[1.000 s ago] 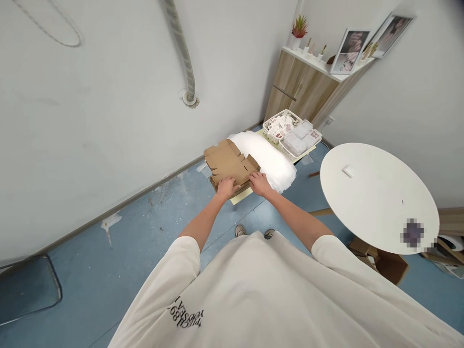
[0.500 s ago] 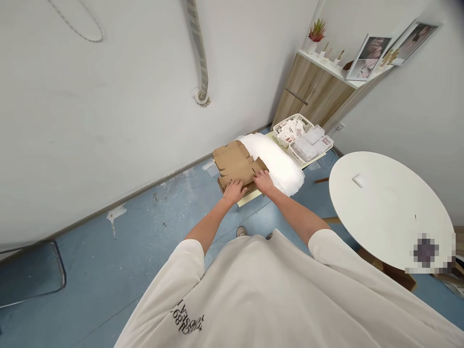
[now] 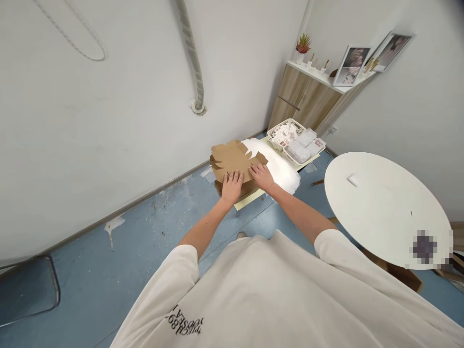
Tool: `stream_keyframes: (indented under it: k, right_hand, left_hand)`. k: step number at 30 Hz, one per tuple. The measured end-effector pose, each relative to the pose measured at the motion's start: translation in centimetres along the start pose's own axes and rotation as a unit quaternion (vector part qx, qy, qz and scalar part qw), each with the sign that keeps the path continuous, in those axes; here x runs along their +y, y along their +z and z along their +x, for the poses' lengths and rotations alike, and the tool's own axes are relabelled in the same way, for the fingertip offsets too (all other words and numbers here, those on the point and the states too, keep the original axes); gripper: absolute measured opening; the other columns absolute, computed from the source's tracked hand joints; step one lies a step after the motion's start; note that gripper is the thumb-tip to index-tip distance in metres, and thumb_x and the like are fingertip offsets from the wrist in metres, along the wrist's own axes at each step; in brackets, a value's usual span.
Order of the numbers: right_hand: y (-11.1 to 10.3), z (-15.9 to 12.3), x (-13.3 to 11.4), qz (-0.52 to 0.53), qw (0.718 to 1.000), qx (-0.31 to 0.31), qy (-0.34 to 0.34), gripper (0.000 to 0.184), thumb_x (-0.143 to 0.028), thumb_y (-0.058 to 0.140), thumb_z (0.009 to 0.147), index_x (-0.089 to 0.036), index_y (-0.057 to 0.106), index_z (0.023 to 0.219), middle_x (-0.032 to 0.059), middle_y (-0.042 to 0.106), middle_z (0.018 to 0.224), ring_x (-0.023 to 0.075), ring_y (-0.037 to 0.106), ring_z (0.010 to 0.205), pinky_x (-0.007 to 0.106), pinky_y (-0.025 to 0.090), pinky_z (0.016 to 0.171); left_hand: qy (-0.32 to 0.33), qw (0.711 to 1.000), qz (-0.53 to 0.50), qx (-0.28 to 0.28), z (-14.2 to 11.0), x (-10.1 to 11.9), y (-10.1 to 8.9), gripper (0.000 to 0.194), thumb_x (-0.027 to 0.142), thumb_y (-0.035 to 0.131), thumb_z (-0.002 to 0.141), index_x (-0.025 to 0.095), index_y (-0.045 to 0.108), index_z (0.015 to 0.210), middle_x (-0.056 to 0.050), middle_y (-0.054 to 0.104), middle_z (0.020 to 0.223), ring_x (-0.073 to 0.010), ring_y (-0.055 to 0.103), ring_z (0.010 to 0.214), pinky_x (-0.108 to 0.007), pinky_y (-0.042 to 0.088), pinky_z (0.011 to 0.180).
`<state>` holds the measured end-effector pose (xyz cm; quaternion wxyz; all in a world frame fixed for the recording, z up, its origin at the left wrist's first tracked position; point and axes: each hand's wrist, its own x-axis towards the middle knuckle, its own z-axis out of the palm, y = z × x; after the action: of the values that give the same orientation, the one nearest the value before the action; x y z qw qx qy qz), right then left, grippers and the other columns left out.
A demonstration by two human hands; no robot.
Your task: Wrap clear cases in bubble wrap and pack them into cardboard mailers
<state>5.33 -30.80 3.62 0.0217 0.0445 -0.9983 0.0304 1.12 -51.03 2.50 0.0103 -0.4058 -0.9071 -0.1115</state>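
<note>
Only the head view to go on here. Both hands are down on the flat cardboard piece (image 3: 230, 162), which tops a small stack of cardboard (image 3: 250, 190) at the near end of a low pale-yellow table (image 3: 243, 204). Left hand (image 3: 232, 187) has its fingers laid over the near edge, slightly apart, pointing away from the body. Right hand (image 3: 261, 177) is just beside it, fingers angled inward near the raised flap at that corner. Can't tell if either thumb is hooked underneath, so no idea whether they're clamping or just pressing.

My read: the step in hand is handling or squaring up that top piece. Next move probably calls for a proper hold on the near edge, with pressure kept even so the flaps don't snag.

Materials-wise: matte brown card, die-cut with notches and tabs, fairly stiff I'd guess. Right beside it, a puffy white bundle (image 3: 284, 169), rounded and soft-looking; can't tell if it's foam or plastic. Past that, two white plastic baskets: a perforated one (image 3: 299, 127) with small printed packets, and a nearer one (image 3: 291, 158) with clear, shiny packs. Off to the right there's a smooth, white round table (image 3: 380, 203).
</note>
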Motion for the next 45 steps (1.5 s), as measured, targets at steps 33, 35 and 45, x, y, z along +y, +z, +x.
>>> stream_keyframes:
  k: [33, 35, 45]
  right_hand:
    - [-3.0, -42.8, 26.1, -0.050, 0.923, 0.014, 0.381, 0.067, -0.014, 0.030, 0.096, -0.019, 0.030, 0.163, 0.0138, 0.040, 0.160, 0.0353, 0.049, 0.119, 0.048, 0.036, 0.098]
    - [-2.6, -46.2, 27.4, -0.061, 0.918, 0.007, 0.392, 0.067, -0.013, 0.031, 0.095, -0.018, 0.030, 0.163, 0.0153, 0.042, 0.158, 0.0348, 0.050, 0.117, 0.048, 0.037, 0.099]
    - [0.4, -54.4, 30.4, -0.026, 0.877, -0.081, 0.474, 0.065, -0.015, 0.037, 0.095, -0.013, 0.032, 0.160, 0.0217, 0.048, 0.151, 0.0370, 0.049, 0.122, 0.049, 0.039, 0.099]
  left_hand:
    - [0.396, 0.915, -0.058, -0.055, 11.0, 44.3, 8.2, 0.056, 0.036, 0.029, 0.106, 0.020, 0.035, 0.160, -0.012, 0.037, 0.164, -0.0287, 0.028, 0.154, -0.053, 0.012, 0.128]
    - [0.414, 0.907, -0.051, -0.058, 11.0, 47.6, 9.7, 0.056, 0.036, 0.027, 0.106, 0.021, 0.037, 0.159, -0.011, 0.038, 0.163, -0.0288, 0.031, 0.152, -0.053, 0.015, 0.127]
    - [0.489, 0.861, -0.025, -0.136, 12.1, 56.9, 16.4, 0.056, 0.041, 0.026, 0.107, 0.021, 0.040, 0.157, -0.012, 0.040, 0.162, -0.0298, 0.036, 0.149, -0.052, 0.022, 0.123]
